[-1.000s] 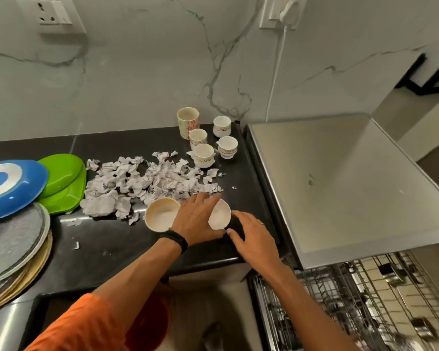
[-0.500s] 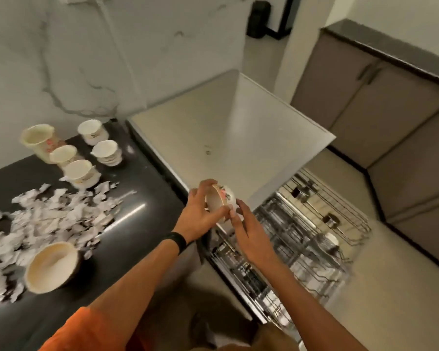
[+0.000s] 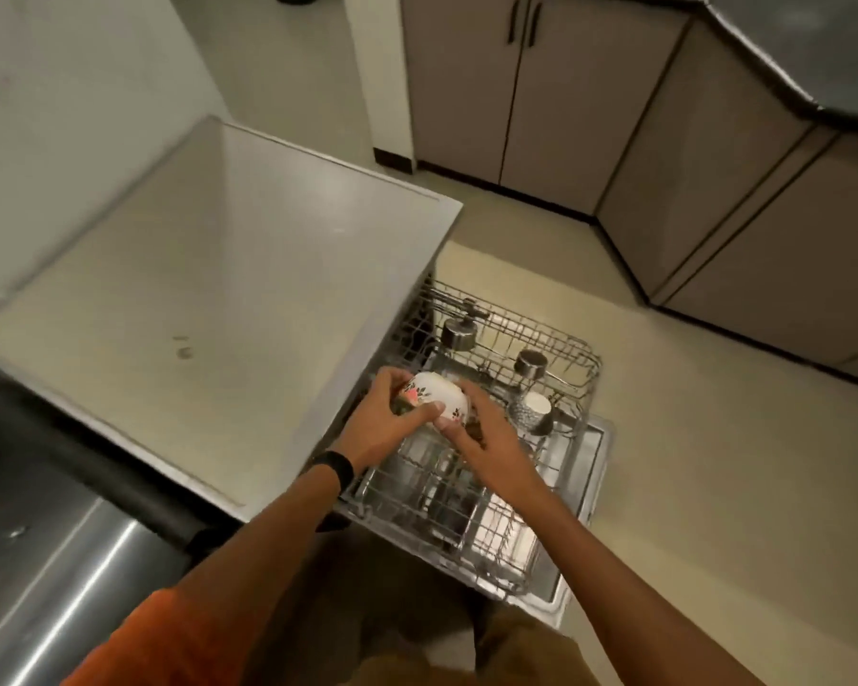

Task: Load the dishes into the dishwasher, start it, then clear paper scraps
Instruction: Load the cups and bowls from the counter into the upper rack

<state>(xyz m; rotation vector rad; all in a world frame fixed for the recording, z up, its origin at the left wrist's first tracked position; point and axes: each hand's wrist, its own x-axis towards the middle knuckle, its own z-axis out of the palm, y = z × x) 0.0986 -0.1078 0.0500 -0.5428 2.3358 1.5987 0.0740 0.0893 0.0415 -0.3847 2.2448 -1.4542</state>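
both hands are wrapped around one small white bowl [image 3: 439, 394] with a flower print. the left hand [image 3: 385, 422] cups its near and left side, thumb laid across the wall, while the right hand [image 3: 486, 440] closes on it from the right with fingertips on the lower edge. the bowl is turned mouth-down or nearly so, probably so that it will drain and take the spray from below once it is set down. two hands on so small a dish reads as steering rather than carrying: one holds, the other guides it between the wires.

the bowl hangs just above the pulled-out wire rack [image 3: 471, 507] of the dishwasher, over its middle part, not yet resting on anything. just beside it to the right stands a pale patterned cup [image 3: 533, 410], and farther back sit two dark metal vessels [image 3: 459, 334], so the free slots lie toward the near end. the rack sticks out from under the dishwasher's flat grey top [image 3: 209, 309]. at the left edge a strip of dark counter [image 3: 31, 477] shows, blurred. loading looks to be under way, with starting and scrap clearing not yet done.
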